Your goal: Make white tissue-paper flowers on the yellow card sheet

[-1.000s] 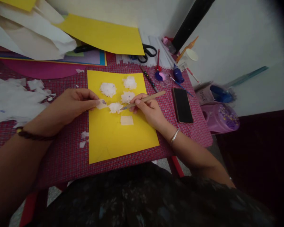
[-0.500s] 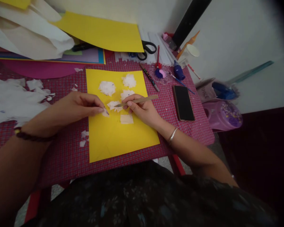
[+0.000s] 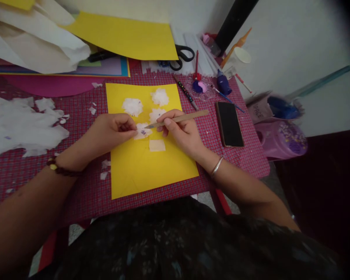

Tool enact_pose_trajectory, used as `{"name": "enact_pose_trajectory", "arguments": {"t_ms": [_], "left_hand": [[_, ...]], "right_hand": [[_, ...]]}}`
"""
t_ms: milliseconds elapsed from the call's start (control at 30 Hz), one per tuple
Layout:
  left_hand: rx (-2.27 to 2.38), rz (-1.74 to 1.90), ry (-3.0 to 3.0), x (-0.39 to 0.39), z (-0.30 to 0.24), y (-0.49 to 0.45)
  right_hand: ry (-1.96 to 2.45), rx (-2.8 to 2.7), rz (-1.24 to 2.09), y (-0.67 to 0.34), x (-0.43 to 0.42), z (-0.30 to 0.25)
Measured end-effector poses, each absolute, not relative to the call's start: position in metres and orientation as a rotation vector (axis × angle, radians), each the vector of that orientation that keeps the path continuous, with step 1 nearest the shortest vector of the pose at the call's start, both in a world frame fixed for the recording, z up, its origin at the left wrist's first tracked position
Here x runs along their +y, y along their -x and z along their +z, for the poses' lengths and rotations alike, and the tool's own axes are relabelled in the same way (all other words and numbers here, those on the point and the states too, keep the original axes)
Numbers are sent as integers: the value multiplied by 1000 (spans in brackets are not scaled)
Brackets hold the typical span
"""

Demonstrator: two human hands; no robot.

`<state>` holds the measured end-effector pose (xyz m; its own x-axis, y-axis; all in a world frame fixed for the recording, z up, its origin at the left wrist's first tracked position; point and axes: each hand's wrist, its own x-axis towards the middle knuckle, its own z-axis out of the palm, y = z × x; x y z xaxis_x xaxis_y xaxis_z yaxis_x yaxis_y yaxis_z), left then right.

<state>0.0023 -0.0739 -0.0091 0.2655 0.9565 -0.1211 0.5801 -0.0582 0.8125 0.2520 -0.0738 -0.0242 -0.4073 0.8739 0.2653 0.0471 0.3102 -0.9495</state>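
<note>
A yellow sheet of paper [image 3: 154, 171] lies on the table, bearing several ruffled clusters of white tissue paper [image 3: 132, 106]. My left hand [image 3: 113, 130] comes in from the left, thumb and forefinger pinched on white tissue paper at the left edge of the lowest cluster [image 3: 142, 132], which shows small purple marks. Between the fingers of my right hand [image 3: 182, 132] is a thin tan stick [image 3: 192, 115], held like a pen. Its greyish pointed tip is at that same cluster. Just below lies a flat, pale square of paper [image 3: 157, 145].
Torn white paper [image 3: 23, 124] is heaped on the left. A phone [image 3: 230, 124], a black marker [image 3: 186, 92], a paint dish [image 3: 202, 87], a blue bottle [image 3: 223, 82] and scissors [image 3: 184, 54] lie right and behind. A purple bin [image 3: 280, 142] stands past the table's right edge.
My left hand has moved right, bringing its small paper piece to the lowest cluster. My right hand has shifted slightly right with the stick. The view has moved a little.
</note>
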Motion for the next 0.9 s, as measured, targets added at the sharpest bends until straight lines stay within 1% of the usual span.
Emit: {"name": "enact_pose_trajectory", "arguments": {"t_ms": [133,367,500,600,733,900], "left_hand": [[1399,608,-1791,-74,-10,-3],[1386,669,-1755,-72,-13,-5],[1417,742,-1635,-70,-8,-3],[1418,757,-1572,-69,-7,-2],[1361,767,-1565,-68,-9,1],[1359,745,-1561,-68,-13,2]], "right_hand": [[769,-1923,1105,-249,-81,-24],[814,-2309,763,-249,-88,-19],[885,-2638,487,-245,-98,-8],[833,-2828,237,-240,-104,-3],[756,-2873,36,-237,-108,-2],[715,-2862,-20,-236,-107,-5]]}}
